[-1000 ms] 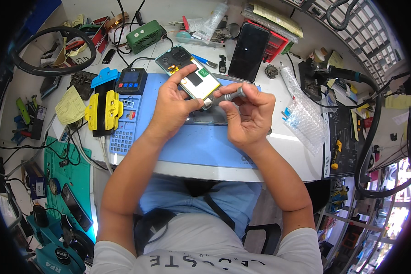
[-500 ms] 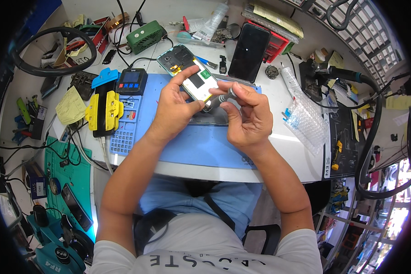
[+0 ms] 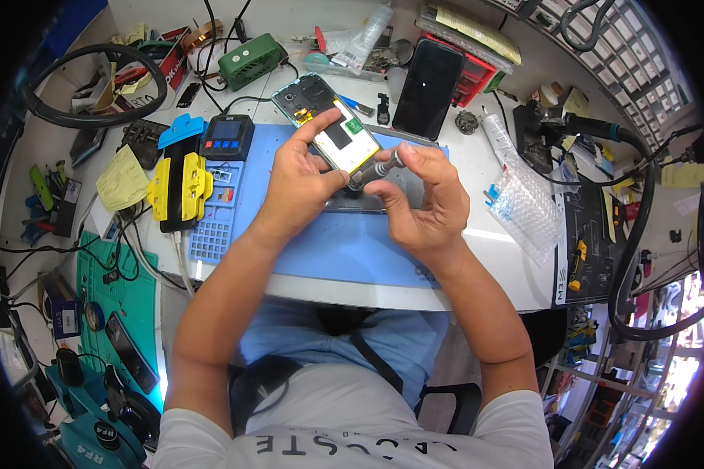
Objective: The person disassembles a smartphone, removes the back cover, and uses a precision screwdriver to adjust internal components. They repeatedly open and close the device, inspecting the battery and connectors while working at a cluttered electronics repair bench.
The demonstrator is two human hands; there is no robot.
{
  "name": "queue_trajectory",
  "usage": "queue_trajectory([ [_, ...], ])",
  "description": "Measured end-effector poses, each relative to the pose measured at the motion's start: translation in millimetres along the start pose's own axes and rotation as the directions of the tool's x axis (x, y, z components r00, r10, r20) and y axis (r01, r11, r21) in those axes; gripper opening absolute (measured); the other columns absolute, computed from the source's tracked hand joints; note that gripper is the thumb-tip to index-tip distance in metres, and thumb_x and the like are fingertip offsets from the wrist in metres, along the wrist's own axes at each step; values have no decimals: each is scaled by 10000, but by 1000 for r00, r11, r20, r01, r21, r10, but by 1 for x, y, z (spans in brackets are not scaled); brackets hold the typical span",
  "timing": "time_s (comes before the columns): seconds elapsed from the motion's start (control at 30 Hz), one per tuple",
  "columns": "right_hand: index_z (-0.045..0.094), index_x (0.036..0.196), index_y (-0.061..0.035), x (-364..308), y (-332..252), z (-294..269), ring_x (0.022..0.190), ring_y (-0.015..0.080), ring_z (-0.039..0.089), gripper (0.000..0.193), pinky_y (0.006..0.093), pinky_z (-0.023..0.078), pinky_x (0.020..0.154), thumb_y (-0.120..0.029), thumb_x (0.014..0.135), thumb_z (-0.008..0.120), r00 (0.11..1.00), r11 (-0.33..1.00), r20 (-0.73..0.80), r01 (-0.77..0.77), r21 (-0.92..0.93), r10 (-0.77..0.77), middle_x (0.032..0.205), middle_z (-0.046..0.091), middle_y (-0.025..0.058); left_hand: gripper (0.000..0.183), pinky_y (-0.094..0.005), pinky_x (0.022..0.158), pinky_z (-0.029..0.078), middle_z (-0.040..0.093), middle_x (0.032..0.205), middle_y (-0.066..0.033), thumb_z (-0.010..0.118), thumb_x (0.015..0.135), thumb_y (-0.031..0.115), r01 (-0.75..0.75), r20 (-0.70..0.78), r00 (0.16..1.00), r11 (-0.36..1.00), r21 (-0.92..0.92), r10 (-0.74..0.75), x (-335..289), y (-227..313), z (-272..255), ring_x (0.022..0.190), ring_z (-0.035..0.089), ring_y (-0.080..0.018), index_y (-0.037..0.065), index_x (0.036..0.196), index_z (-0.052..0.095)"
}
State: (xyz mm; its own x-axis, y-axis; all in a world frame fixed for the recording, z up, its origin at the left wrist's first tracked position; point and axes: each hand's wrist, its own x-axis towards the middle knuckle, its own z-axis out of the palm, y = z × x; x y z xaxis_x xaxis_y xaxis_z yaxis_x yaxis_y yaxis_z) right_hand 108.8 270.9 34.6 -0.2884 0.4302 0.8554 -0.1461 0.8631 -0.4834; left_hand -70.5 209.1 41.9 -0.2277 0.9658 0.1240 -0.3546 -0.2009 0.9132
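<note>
My left hand [image 3: 293,180] is closed around an opened smartphone [image 3: 309,95], tilted above the blue work mat, its inner side with dark frame and pale battery facing up. The index finger lies across it and the thumb presses near its lower end. In my right hand [image 3: 434,199] is a grey screwdriver [image 3: 381,167], slanted with its tip end at the phone's lower edge. Fingertips touch the screwdriver's rear end, while the thumb sits slightly off the shaft. Whether the tip sits in a screw cannot be made out. Beneath lies a dark flat panel [image 3: 407,184], partly covered by my hands.
A black phone [image 3: 426,86] leans on a red drawer box at the back. Left of the blue mat [image 3: 344,250] stand a yellow-and-blue clamp holder [image 3: 181,187] and a small black device [image 3: 227,137]. Bubble wrap [image 3: 528,211] and a hot-air handle [image 3: 594,127] are at right.
My right thumb has moved down and away from the screwdriver's upper part, and the fingers have spread a little. The phone stays nearly where it was in my left hand.
</note>
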Motion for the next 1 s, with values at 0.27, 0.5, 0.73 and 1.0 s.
queue_trajectory([
  [0.27, 569, 1204, -7, -4, 4, 0, 997, 253, 743, 506, 302, 594, 852, 93, 793, 847, 1000, 1000, -18, -24, -8, 24, 1070, 732, 170, 808, -352, 993, 586, 592, 1375, -240, 605, 783, -216, 17, 27, 999, 1000, 9, -17, 1, 2, -4, 1207, 683, -295, -100, 1535, 334],
  [0.5, 556, 1233, -2, -2, 5, 1, 982, 237, 741, 546, 304, 594, 856, 67, 789, 867, 999, 998, -36, -36, 46, 37, 1032, 728, 150, 809, -347, 998, 581, 596, 1377, -229, 603, 772, -220, -11, 23, 1000, 1000, 20, 10, 1, 1, -1, 1211, 681, -290, -99, 1530, 345],
  [0.73, 550, 1240, -1, -2, 8, 6, 959, 240, 742, 557, 302, 590, 809, 67, 788, 869, 999, 994, -33, -22, 104, 26, 1020, 728, 156, 847, -339, 948, 601, 580, 1395, -205, 632, 759, -198, -4, 18, 1000, 999, 50, 3, 0, 0, -3, 1161, 701, -283, -74, 1552, 363],
  [1.0, 544, 1191, -18, -3, 1, 13, 966, 242, 744, 495, 304, 589, 788, 52, 813, 857, 992, 984, -64, -98, 151, 109, 1026, 722, 162, 844, -345, 959, 602, 584, 1386, -199, 666, 767, -192, -16, 16, 1000, 998, 56, 15, 1, -2, -4, 1179, 693, -290, -65, 1549, 373],
])
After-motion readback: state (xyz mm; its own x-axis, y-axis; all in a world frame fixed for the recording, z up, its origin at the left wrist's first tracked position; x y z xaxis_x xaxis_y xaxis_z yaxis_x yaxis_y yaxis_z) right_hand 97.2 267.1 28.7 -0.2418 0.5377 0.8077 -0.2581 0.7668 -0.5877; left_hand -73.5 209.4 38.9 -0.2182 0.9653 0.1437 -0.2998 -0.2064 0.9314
